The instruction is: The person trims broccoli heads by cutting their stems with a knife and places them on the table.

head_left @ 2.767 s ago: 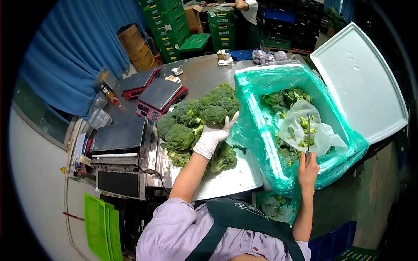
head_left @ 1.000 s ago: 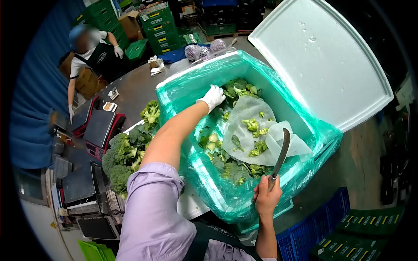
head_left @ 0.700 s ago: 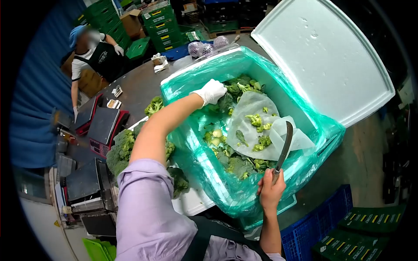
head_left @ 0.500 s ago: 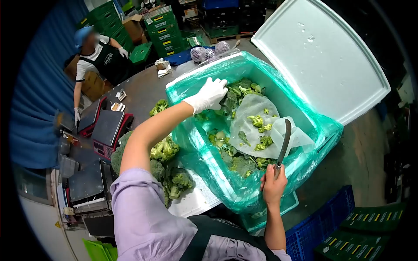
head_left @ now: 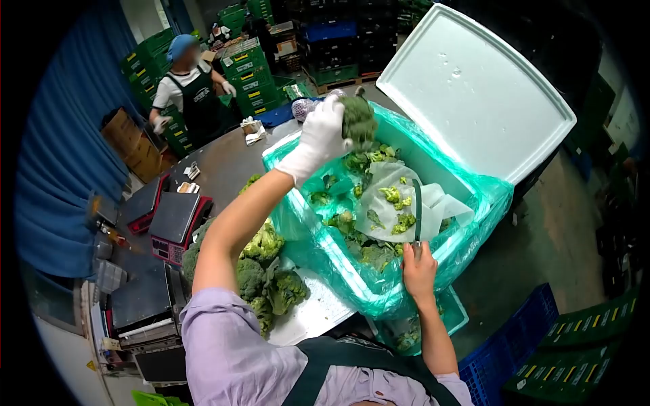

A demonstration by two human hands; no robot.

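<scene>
My left hand (head_left: 321, 139), in a white glove, is closed round a broccoli head (head_left: 359, 122) above the back left of a foam box. Green plastic film (head_left: 474, 183) lines that box (head_left: 325, 243). Inside lie more broccoli, loose leaves and a translucent white sheet (head_left: 379, 203) with small florets on it. My bare right hand (head_left: 420, 271) grips a curved knife (head_left: 418, 210), blade up, over the box's front edge. Several broccoli heads (head_left: 250, 279) are piled on a white board (head_left: 318, 304) to the left, partly behind my left arm.
A white foam lid (head_left: 481, 88) leans behind the box. Red scales (head_left: 176, 220) stand on the metal table (head_left: 223, 159) at left. Beyond it is a co-worker (head_left: 193, 98) beside green crates (head_left: 247, 78). Blue (head_left: 508, 345) and green crates (head_left: 575, 345) are at lower right.
My left hand has gone from the broccoli pile into the box and now lifts a broccoli head out of it. The knife stays in my right hand. The co-worker's lowered hand has risen.
</scene>
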